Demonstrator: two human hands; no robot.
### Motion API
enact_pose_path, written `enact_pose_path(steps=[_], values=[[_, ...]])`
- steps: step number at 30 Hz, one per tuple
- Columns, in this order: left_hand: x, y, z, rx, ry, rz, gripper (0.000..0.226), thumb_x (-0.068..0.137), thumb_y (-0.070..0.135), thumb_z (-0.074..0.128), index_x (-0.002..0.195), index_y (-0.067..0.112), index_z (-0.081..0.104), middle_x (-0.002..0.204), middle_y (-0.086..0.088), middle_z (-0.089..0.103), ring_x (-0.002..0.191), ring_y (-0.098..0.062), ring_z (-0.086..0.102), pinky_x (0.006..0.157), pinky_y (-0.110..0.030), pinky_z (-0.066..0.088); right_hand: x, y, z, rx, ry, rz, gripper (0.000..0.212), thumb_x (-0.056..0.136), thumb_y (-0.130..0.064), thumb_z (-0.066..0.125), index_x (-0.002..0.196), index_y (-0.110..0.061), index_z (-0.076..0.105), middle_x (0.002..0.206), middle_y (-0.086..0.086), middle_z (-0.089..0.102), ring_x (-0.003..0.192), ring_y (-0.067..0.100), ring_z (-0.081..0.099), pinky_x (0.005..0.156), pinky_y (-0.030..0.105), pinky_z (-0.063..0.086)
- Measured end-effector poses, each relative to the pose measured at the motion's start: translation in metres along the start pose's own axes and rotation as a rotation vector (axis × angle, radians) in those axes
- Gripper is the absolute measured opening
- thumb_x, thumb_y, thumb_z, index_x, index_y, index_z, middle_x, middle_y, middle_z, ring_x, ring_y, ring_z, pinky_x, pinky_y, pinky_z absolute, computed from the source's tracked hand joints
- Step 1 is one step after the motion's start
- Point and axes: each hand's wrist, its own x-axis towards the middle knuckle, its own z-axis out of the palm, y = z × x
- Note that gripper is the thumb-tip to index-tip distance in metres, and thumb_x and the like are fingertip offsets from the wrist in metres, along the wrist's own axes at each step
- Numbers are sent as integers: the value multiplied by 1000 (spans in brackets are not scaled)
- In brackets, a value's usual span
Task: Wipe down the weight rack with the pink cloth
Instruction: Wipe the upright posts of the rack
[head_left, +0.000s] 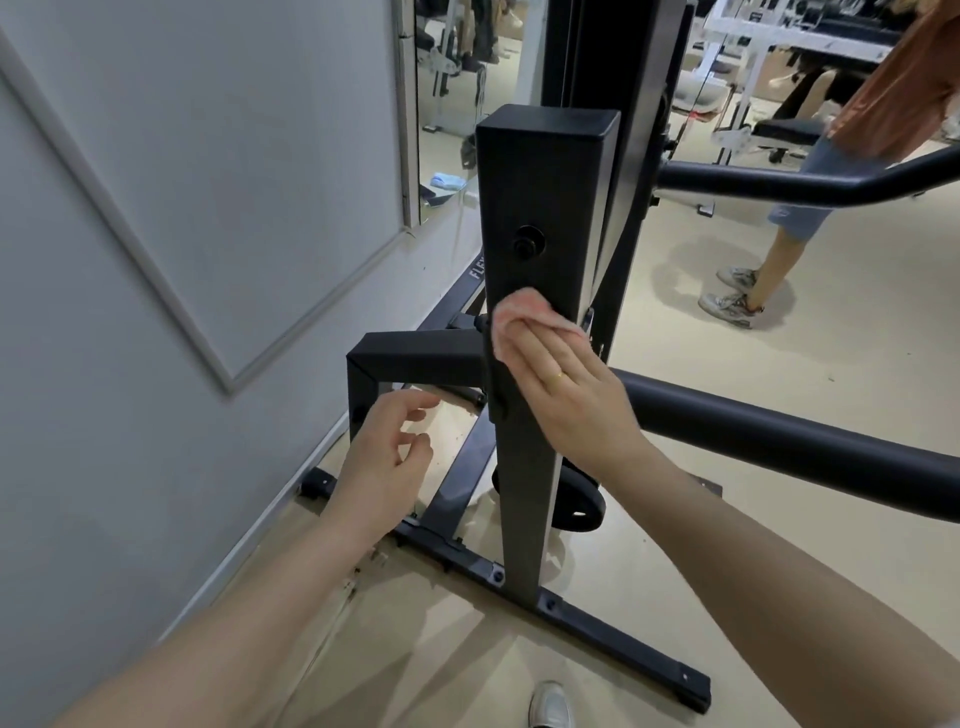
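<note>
Left hand (387, 457) hangs free beside the weight rack (540, 218), on the wall side, below the short black side arm (415, 358) that juts left off the post; palm roughly facing the post, fingers loose and half-curled, holding nothing, touching nothing I can see. Forearm comes up from the lower left. Rack post is a square black tube, long axis vertical, capped top end up, standing on a floor crossbar (597, 618) that runs from lower right to upper left toward the wall. A bolt (527, 244) sits on the near face, above the cloth. Pink cloth (524, 317) is bunched flat against that near face about mid-height, reaching the post's right edge, just above and under the fingertips of the right hand (566, 395). Right hand presses the cloth onto the post with fingers straight and together, pointing up and left; ring on one finger; thumb side hidden against the post. Right forearm runs in from the lower right. Padded black bar (779, 436) sticks out right from behind the post, a second one (779, 187) higher up. Another person's legs (779, 249) stand far right on the floor, well apart from the rack.
</note>
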Motion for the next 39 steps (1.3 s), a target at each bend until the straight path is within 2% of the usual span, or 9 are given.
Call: enact_pose_path(steps=[4,9,12,19,25,29,32,36,39], values=[[2,8,4,29,-16,40,37,91,3,47,113,33,48,121,7,51,110,-11,51,85,-15,41,20,-11,-8,56,-9,16,44,89,-7,39,130,-1,54,134,14,54,126,28,50,110,40,28],[0,16,21,97,-112,196,50,90,1,46,118,41,41,125,19,43,116,-4,45,97,-19,42,-54,7,-23,147,116,277,41,78,6,67,118,11,58,122,24,60,116,35,55,105,38,37],[1,22,41,159,-191,319,60,91,-1,43,142,29,31,149,20,16,130,20,12,101,1,17,-66,2,-18,97,-50,419,52,71,8,74,120,11,58,123,27,58,116,41,55,101,49,43],[3,28,74,298,-212,383,74,89,1,48,148,29,15,150,20,-19,117,34,-17,83,14,10,-47,0,-8,28,-329,576,51,98,-41,28,130,-8,51,134,14,52,129,29,42,112,41,25],[-2,39,92,485,-139,492,73,86,0,52,149,18,18,153,5,-21,143,-14,-2,112,-36,29,-123,36,-41,-115,-169,875,49,98,-34,29,123,-2,55,122,20,57,115,39,50,104,46,31],[-5,42,99,532,-157,496,73,87,0,51,149,18,18,153,5,-19,142,-12,-9,116,-34,15,-84,9,-17,55,-200,771,50,97,-32,36,139,-6,43,141,19,44,132,37,38,115,43,13],[-3,44,94,553,-119,415,76,87,0,50,150,18,12,150,10,-28,145,-20,2,112,-40,31,-81,6,-6,77,-303,473,57,96,-23,36,150,-12,19,156,11,20,144,29,15,116,39,-4],[2,38,88,535,-70,308,76,86,0,48,150,11,8,155,5,-21,125,-32,42,80,-17,41,-136,38,-14,18,-5,419,40,96,-9,39,134,-4,50,138,17,49,132,36,41,114,47,21],[5,27,84,480,-65,238,77,88,0,46,150,14,2,155,12,-18,122,-25,42,67,-8,35,-150,40,-13,2,165,499,37,101,-11,33,130,0,52,132,20,54,128,33,38,112,45,24]])
